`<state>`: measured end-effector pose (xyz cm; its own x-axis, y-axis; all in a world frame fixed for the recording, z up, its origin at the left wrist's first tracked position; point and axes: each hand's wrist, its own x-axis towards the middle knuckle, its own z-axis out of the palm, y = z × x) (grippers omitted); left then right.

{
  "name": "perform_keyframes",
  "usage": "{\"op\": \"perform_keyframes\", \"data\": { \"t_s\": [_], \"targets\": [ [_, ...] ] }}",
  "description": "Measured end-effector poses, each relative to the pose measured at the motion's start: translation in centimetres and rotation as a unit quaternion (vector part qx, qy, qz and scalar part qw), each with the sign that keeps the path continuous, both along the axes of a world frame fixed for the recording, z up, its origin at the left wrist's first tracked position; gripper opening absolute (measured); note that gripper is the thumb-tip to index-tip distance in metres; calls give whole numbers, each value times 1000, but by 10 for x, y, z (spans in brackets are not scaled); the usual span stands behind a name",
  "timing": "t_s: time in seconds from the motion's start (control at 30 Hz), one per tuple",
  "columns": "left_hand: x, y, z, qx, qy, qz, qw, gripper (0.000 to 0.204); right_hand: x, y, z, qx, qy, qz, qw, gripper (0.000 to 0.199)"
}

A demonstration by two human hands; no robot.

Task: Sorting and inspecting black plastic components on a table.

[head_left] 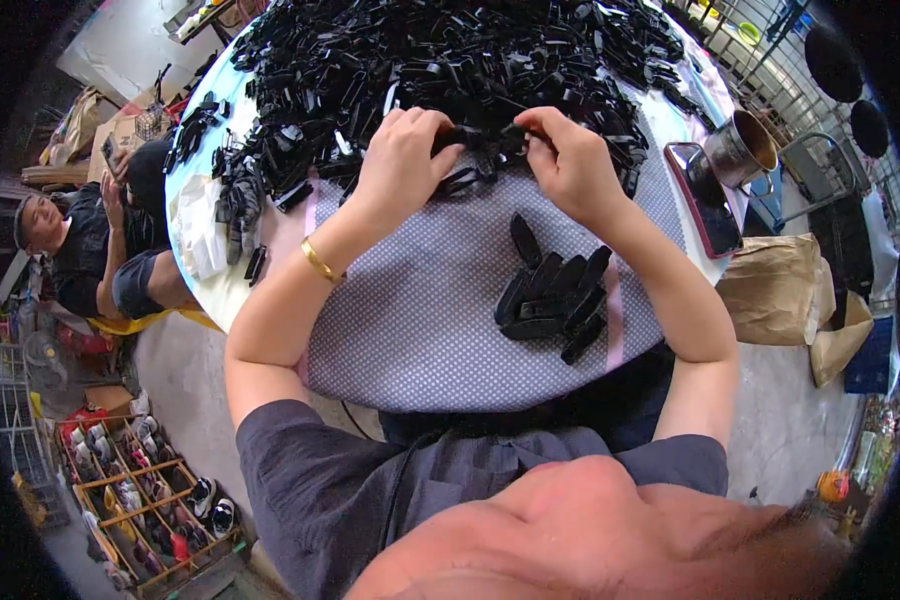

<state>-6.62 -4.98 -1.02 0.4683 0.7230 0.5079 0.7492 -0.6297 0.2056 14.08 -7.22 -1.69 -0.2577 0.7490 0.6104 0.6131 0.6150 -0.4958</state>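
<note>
A large heap of small black plastic clip-like pieces [440, 70] covers the far part of the round table. At its near edge, my left hand [402, 160] pinches one black piece [460, 137] between thumb and fingers. Facing it, my right hand [570, 160] has thumb and forefinger closed on another small dark piece [516, 132], mostly hidden by the fingertips. Some loose black pieces [460, 182] lie just below, between the hands. Nearer to me, a smaller pile of black pieces [555, 290] rests on the grey patterned cloth [410, 310], below my right forearm.
Right of the heap stand a phone [705, 205] with a red edge and a metal cup [742, 150]. A white plastic bag [200, 225] and dark gloves [240, 210] lie at the left. Another person [80, 235] sits beyond the left edge. Brown paper bags [775, 285] stand right.
</note>
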Motion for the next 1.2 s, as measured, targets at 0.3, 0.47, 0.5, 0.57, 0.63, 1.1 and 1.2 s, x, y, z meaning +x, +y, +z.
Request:
{"op": "perform_keyframes", "data": {
  "t_s": [0.3,0.47,0.5,0.57,0.63,1.1,1.2],
  "targets": [
    [26,-17,-8,-398,-463,-116,783,30,-9,-13,3,85,-110,-37,990,38],
    [22,-20,-6,-426,-524,-138,725,30,-15,-17,3,95,-53,31,994,40],
    [21,-19,-8,-429,-510,-152,730,30,-16,-18,3,85,-33,41,995,38],
    [21,-17,-11,-418,-515,-155,732,29,-17,-18,2,50,15,43,998,36],
    [20,-16,-11,-407,-519,-160,734,29,-17,-18,1,14,63,45,997,34],
    [20,-17,-10,-393,-510,-167,747,29,-15,-20,6,9,45,33,998,29],
    [25,-26,-2,-375,-488,-155,773,29,-14,-20,3,55,12,21,998,28]
  ]
}}
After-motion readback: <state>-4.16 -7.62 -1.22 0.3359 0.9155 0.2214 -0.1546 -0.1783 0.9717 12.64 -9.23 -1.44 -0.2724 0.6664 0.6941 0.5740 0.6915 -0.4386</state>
